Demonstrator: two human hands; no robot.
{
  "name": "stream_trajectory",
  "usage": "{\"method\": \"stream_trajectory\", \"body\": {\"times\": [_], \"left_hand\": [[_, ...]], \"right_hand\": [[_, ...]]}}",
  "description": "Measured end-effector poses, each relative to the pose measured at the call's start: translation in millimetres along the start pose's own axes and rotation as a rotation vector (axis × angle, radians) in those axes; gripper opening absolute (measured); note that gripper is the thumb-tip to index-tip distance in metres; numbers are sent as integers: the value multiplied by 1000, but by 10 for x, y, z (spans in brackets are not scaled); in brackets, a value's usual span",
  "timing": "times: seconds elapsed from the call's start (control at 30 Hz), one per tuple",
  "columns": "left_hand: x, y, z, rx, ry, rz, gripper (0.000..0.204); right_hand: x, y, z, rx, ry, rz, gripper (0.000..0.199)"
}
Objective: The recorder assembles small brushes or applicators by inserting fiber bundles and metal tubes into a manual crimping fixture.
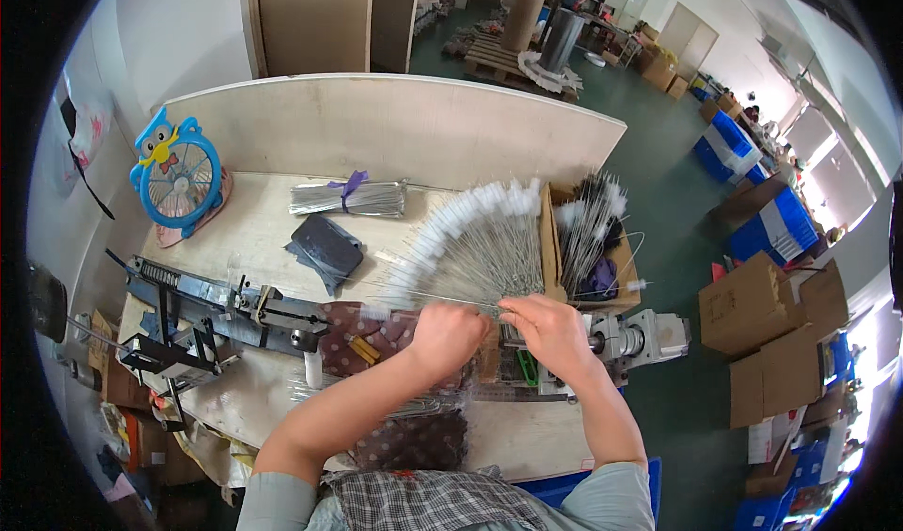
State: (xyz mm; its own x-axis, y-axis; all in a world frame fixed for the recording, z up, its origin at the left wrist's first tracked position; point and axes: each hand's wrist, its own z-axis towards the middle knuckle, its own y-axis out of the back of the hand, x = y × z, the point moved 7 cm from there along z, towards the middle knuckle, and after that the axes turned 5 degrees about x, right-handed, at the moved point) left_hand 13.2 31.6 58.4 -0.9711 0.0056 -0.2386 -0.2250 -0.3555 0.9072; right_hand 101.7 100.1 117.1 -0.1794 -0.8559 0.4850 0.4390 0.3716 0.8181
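Note:
My left hand [453, 336] is closed near the middle of the bench, its fingers curled in toward the right hand. Close beside it, my right hand [546, 331] pinches with thumb and forefinger. A thin metal wire [433, 298] runs leftward from the fingertips of the hands; which hand bears it more is hard to tell. Just beyond the hands lies a fan of wire-stemmed brushes [494, 239] with white bristle tips along its outer edge. To the right of my right hand stands a grey metal machine head with a chuck [616, 341]. A green-handled tool [527, 368] lies below the hands.
A long black metal fixture [226, 310] takes up the left side. Brown dotted cloth [414, 440] covers the near edge. Behind are a tied wire bundle [376, 198], a dark folded cloth [324, 252] and a blue fan [179, 178]. A cardboard box [552, 249] holds more brushes.

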Motion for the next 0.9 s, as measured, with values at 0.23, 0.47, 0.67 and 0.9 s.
{"method": "stream_trajectory", "body": {"times": [0.23,0.47,0.67,0.9], "left_hand": [[184,109,106,-284,-1,-62,22],[34,-356,-588,252,533,-1718,26],[225,94,-761,47,475,-1473,24],[463,930,-1286,-335,442,-985,7]], "right_hand": [[-190,-317,7,206,-121,-156,16],[-1,-321,130,292,-93,-56,18],[355,-145,134,181,18,-214,14],[-251,-242,104,309,-332,-310,17]]}}
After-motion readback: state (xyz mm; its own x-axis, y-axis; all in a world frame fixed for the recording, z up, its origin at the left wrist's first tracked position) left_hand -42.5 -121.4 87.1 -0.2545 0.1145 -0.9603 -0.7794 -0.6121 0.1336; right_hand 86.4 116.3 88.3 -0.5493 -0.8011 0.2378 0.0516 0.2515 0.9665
